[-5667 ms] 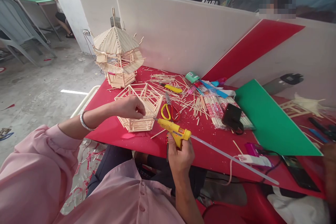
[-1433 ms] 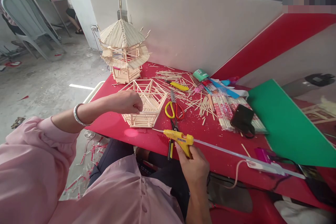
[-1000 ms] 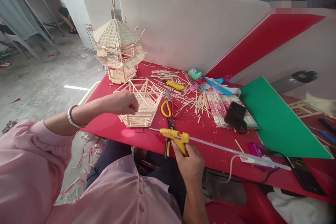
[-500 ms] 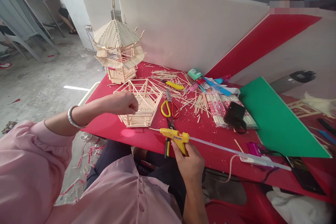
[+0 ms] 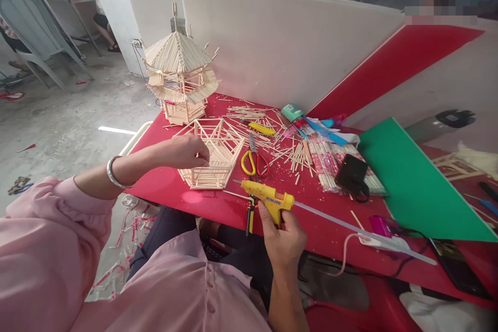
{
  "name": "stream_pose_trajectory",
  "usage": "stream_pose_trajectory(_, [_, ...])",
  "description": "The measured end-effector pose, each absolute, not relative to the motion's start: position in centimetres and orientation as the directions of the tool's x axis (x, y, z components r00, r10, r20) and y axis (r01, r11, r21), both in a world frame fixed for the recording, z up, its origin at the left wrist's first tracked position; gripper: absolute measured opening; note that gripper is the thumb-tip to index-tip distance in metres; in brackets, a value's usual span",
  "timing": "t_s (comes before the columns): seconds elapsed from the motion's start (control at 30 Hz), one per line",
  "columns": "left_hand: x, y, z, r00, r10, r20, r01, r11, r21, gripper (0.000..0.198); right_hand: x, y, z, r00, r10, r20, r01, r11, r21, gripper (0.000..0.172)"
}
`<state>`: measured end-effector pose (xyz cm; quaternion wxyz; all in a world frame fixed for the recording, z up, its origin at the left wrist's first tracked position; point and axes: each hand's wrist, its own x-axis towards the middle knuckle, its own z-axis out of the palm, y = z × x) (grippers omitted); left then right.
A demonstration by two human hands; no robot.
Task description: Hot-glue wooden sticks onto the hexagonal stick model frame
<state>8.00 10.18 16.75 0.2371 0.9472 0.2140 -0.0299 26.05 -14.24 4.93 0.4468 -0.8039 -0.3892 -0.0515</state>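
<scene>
My right hand (image 5: 285, 233) is wrapped round the handle of a yellow glue gun (image 5: 266, 198), whose nozzle points left near the table's front edge. A long clear glue stick (image 5: 350, 225) runs out of its back. My left hand (image 5: 190, 150) is closed over the left side of a hexagonal stick frame (image 5: 210, 179); what its fingers hold, if anything, is too small to make out. Scissors (image 5: 254, 162) with one yellow and one red handle lie right of the frame. Black-and-yellow pliers (image 5: 250, 216) rest at the front edge beneath the gun.
A stick pagoda (image 5: 181, 75) stands at the back left of the red table (image 5: 155, 187). Loose sticks (image 5: 301, 158), a yellow cutter (image 5: 261, 127), packs of sticks (image 5: 324, 163), a black device (image 5: 351, 172), a green board (image 5: 428, 187) and a phone (image 5: 461, 270) occupy the right side.
The glue gun's nozzle has risen and tilted upward, away from the thin stick at the table's front edge. My left hand stays over the frame. The whole view has shifted slightly.
</scene>
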Motion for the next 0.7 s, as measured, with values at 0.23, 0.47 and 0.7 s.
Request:
stream_pose_trajectory(0.23, [9.1, 10.3, 17.0, 0.915, 0.383, -0.129, 0.398, -0.798, 0.452, 0.019, 25.4, -13.3, 5.8, 0.676, 0.638, 0.37, 0.65, -0.279, -0.707, 0.057])
stream_pose_trajectory(0.47, [11.1, 9.8, 17.1, 0.896, 0.397, -0.199, 0.444, -0.802, 0.399, 0.011, 24.9, -13.5, 5.6, 0.657, 0.65, 0.381, 0.672, -0.276, -0.687, 0.055])
stream_pose_trajectory(0.7, [11.6, 9.8, 16.1, 0.921, 0.365, -0.139, 0.388, -0.811, 0.439, 0.01, 24.8, -13.0, 5.7, 0.677, 0.589, 0.442, 0.688, -0.293, -0.664, 0.053])
